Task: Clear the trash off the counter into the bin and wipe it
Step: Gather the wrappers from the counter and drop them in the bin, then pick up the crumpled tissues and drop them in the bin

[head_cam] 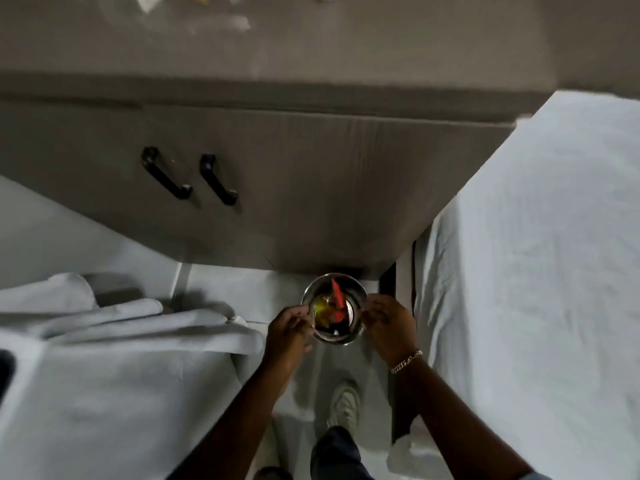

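A small round metal bin (354, 289) stands on the floor by the foot of the cabinet. Inside it lie a red wrapper (337, 295) and a yellow wrapper (321, 304). My left hand (288, 332) grips the bin's left rim and my right hand (389, 322), with a chain bracelet at the wrist, grips its right rim. High in the view, the grey counter (311, 46) carries blurred scraps of white trash (221, 24) near its far edge.
The cabinet front (311, 188) has two black handles (188, 178). A bed with white sheets (540, 271) is on the right, and another white-covered bed with folded towels (104, 317) on the left. My shoe (344, 405) stands on the narrow floor strip between them.
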The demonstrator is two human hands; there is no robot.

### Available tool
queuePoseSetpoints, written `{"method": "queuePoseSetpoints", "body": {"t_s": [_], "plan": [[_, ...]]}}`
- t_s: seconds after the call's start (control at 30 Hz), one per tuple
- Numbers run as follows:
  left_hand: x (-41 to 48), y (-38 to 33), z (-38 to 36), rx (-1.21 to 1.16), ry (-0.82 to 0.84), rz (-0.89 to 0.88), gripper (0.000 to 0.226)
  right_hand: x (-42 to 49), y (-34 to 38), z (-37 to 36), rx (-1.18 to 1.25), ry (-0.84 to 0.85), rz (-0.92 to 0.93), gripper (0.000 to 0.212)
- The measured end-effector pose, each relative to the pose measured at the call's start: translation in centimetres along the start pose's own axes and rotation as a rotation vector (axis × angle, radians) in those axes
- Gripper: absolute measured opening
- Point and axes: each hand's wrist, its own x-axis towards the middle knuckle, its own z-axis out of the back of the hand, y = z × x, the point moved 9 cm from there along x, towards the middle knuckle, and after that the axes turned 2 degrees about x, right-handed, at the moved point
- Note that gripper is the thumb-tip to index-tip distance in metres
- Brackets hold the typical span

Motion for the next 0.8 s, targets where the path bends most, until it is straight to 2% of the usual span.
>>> {"method": "queuePoseSetpoints", "body": {"t_s": [0.13,0.2,0.3,0.47,0.6,0.7,0.8], "plan": [[-7.3,-8.4,0.7,0.005,0.065,-0.189,0.022,-4.6,9.9,3.5,0.115,0.018,0.181,0.022],[-10.1,-12.5,1.7,-0.006,0.06,-0.295,0.013,-6.8,15.3,5.6,0.173,0.008,0.288,0.02],[-12.6,-19.8,2.4,-0.015,0.094,-0.468,0.014,-7.8,23.3,8.6,0.23,-0.015,0.451,0.019],[-16.4,-31.4,7.6,-0.089,-0.013,-0.722,0.025,-8.0,36.1,12.0,0.367,-0.015,0.626,0.021],[-16.2,-38.3,12.7,-0.129,-0.138,-0.842,0.025,-5.1,43.0,13.1,0.157,-0.164,0.76,0.024],[-13.5,-43.9,17.8,-0.152,-0.279,-0.905,0.021,-1.6,47.1,12.9,-0.154,-0.268,0.817,0.036],[-8.9,-49.1,22.8,-0.007,-0.457,-0.891,0.022,3.1,49.1,10.7,-0.526,-0.201,0.675,0.053]]}}
